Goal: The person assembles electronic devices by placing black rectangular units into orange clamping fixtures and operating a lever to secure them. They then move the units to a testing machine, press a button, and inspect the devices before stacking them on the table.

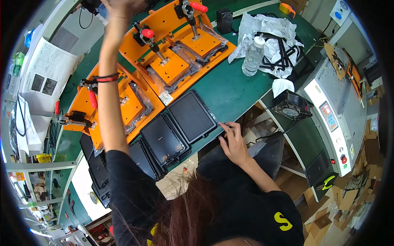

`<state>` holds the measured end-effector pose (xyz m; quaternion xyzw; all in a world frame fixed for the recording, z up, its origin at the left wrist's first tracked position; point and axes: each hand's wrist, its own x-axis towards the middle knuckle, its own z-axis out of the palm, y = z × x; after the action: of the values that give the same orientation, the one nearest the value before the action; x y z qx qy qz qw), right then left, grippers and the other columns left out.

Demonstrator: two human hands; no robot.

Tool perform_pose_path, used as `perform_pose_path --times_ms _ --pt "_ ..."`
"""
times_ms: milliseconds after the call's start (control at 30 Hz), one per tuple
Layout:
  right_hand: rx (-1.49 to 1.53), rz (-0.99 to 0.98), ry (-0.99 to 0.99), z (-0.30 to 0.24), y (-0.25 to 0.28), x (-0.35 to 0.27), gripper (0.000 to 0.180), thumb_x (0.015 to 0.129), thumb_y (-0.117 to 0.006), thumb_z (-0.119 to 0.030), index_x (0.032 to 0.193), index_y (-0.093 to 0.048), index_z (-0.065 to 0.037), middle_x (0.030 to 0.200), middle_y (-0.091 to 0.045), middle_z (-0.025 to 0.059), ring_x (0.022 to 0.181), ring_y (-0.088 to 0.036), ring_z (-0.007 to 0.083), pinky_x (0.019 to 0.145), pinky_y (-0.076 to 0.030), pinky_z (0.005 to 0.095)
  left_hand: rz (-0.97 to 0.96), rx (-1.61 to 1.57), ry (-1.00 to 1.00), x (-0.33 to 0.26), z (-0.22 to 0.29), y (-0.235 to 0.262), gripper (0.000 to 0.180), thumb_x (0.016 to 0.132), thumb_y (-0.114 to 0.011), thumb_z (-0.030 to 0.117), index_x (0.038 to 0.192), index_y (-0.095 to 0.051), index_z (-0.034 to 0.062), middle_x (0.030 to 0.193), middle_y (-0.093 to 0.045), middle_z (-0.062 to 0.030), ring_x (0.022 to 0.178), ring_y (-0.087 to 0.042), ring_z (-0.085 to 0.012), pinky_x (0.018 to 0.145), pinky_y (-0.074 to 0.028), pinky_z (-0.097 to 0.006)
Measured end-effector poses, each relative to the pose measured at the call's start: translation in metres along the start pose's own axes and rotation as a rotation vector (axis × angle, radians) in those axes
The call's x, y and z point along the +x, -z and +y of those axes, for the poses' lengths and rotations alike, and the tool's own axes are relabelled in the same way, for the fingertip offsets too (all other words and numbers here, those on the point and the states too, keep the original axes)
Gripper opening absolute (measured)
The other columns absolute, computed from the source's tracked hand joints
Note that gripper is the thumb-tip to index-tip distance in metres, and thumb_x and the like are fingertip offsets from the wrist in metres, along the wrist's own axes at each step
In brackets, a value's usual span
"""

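My left arm stretches up over the orange clamp fixtures. At its end, my left hand is smeared by motion and partly cut off by the top edge, so its fingers cannot be read. My right hand rests at the bench's near edge with fingers apart. Its index fingertip touches the lower right corner of a flat black rectangular panel with a raised frame. Left of that panel lies a similar black panel, and another black panel comes after it, partly overlapped.
Orange toggle-clamp fixtures with red handles line the green bench. A clear bottle stands before crumpled white wrapping and black frames. At right are a small fan and a machine with a white control panel.
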<state>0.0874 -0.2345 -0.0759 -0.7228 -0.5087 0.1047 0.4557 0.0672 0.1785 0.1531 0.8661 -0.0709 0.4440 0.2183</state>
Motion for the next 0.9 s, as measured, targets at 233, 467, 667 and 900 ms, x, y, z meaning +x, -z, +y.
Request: perform_pose_path --times_ms 233,467,667,900 --pt "0.043 -0.028 0.082 -0.013 -0.006 0.010 0.042 0.085 -0.059 -0.008 0.125 -0.049 -0.003 0.104 -0.050 0.0164 0.087 -0.057 0.0339 0.073 -0.048 0.0382 -0.449 0.851 -0.008 -0.037 0.021 -0.055 0.029 0.096 -0.043 0.028 0.102 -0.064 0.0080 0.076 -0.065 -0.0133 0.073 -0.061 -0.0319 0.066 -0.048 -0.041" --pt "-0.151 -0.136 -0.134 -0.024 -0.021 0.010 0.027 0.089 -0.057 -0.023 0.100 -0.049 -0.001 0.086 -0.062 0.0179 0.075 -0.063 0.0361 0.062 -0.052 0.0417 -0.058 1.162 -0.317 -0.050 0.067 -0.074 0.035 0.092 -0.052 0.031 0.121 -0.053 0.0113 0.115 -0.057 -0.0137 0.107 -0.053 -0.0298 0.092 -0.039 -0.044" --pt "-0.296 -0.065 -0.023 -0.010 -0.048 -0.011 0.031 0.087 -0.059 -0.033 0.080 -0.052 -0.004 0.063 -0.061 0.0112 0.055 -0.063 0.0294 0.046 -0.049 0.0384 -0.504 0.537 0.231 -0.176 0.145 -0.103 0.039 0.090 -0.054 0.016 0.123 -0.042 -0.0025 0.108 -0.055 -0.0246 0.102 -0.051 -0.0402 0.090 -0.040 -0.045" --pt "-0.410 0.045 0.047 -0.011 -0.056 -0.005 0.028 0.085 -0.062 -0.031 0.079 -0.052 -0.005 0.062 -0.061 0.0077 0.054 -0.063 0.0232 0.043 -0.048 0.0326 -0.558 0.370 0.585 -0.226 0.113 -0.123 0.058 0.094 -0.048 0.032 0.130 -0.031 -0.0101 0.126 -0.042 -0.0293 0.120 -0.041 -0.0419 0.102 -0.033 -0.044"
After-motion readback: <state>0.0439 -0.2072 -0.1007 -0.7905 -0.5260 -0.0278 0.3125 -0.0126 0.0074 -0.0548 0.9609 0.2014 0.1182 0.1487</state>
